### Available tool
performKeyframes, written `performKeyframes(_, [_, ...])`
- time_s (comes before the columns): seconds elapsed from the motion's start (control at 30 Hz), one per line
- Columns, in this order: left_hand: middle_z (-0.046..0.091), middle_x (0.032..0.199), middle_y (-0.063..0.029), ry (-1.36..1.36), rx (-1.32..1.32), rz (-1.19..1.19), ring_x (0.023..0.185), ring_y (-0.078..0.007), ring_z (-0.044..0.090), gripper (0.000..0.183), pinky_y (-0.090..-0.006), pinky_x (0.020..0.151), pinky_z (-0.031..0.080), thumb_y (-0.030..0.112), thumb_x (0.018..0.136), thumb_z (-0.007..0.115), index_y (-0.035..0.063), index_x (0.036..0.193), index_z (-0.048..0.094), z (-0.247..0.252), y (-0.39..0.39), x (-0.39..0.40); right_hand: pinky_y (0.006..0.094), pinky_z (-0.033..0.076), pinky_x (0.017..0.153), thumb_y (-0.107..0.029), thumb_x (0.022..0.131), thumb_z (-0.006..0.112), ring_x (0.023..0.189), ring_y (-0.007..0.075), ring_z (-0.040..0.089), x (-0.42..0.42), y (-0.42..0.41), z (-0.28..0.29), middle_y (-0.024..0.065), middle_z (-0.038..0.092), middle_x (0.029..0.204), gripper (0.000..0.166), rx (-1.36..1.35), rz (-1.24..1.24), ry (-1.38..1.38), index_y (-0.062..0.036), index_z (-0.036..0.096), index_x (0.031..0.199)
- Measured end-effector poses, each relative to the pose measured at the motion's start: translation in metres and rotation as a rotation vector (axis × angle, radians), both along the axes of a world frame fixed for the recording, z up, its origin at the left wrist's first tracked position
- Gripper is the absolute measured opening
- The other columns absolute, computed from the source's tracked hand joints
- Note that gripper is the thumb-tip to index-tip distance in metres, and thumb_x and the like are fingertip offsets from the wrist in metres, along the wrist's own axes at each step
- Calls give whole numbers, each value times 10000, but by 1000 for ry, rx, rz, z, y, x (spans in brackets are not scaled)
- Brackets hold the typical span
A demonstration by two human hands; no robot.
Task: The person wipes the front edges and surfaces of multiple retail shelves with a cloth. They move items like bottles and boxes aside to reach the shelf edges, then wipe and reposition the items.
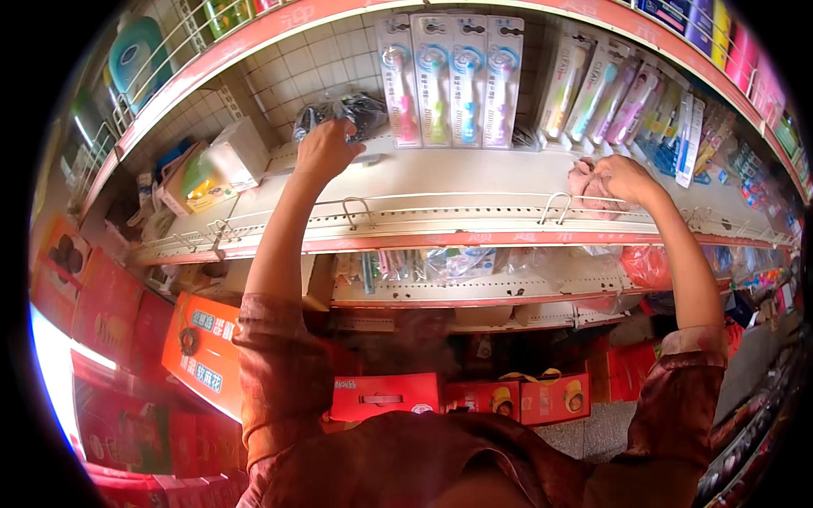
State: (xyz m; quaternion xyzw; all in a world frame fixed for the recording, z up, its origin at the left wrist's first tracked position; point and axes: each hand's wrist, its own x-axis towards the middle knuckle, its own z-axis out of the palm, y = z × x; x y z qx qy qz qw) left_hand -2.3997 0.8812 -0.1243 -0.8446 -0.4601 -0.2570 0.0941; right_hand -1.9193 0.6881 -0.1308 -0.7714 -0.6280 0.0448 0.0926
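My left hand (327,151) reaches to the back of the white metal shelf (457,174). Its fingers are curled at the front of a clear plastic bag of dark items (362,114), and part of the grip is hidden behind the hand. A small pale flat object (367,160) lies just below that hand. Over the shelf's front right part, my right hand (625,180) grips a crumpled pinkish cloth (592,187), which hangs against the wire guard rail (444,198). Between the hands, several carded toothbrushes (469,82) stand upright at the back.
More packaged toothbrushes (610,89) lean at the right rear. A white box (238,152) and a yellow-green carton (202,184) stand at the left. An upper shelf edge (292,19) arches overhead. Below are a lower shelf (470,292) and red gift boxes (385,397).
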Motion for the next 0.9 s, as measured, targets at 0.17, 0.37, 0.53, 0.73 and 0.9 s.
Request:
performKeyframes(0.17, [689,1156,-148,234,-267,138,1099,-330,646,429,-459,893,511,420,818,730,94,1096,709,5,12,-21,427,528,892,-255,863,573,978,350,696,-30,10,19,182,716,1100,282,-193,94,-257,-102,769,998])
performKeyframes(0.37, [736,940,-150,229,-534,419,1009,-274,696,685,-421,844,521,698,864,552,50,973,748,3,29,-4,397,524,879,-457,841,691,957,284,695,-115,57,-3,153,708,1137,449,-85,570,247,-53,748,1027])
performKeyframes(0.53, [733,919,-203,26,-404,444,938,-337,712,691,-418,834,534,694,850,578,33,925,764,14,16,-9,367,501,924,-310,765,799,1065,294,657,-94,71,-9,153,681,1140,478,-24,737,210,-37,693,1143])
performKeyframes(0.73, [709,871,-187,-23,-147,281,910,-368,683,364,-420,807,543,306,691,820,21,900,731,19,1,-58,354,485,957,-322,723,805,1113,296,640,-74,55,-13,147,672,1189,482,-9,394,234,-99,704,1138])
performKeyframes(0.9, [621,1005,-129,-526,351,46,961,-341,632,358,-420,819,518,56,674,788,72,1002,644,23,-17,-54,364,481,953,-314,719,798,1114,299,640,-71,53,-19,146,669,1194,472,98,424,168,-113,698,1134])
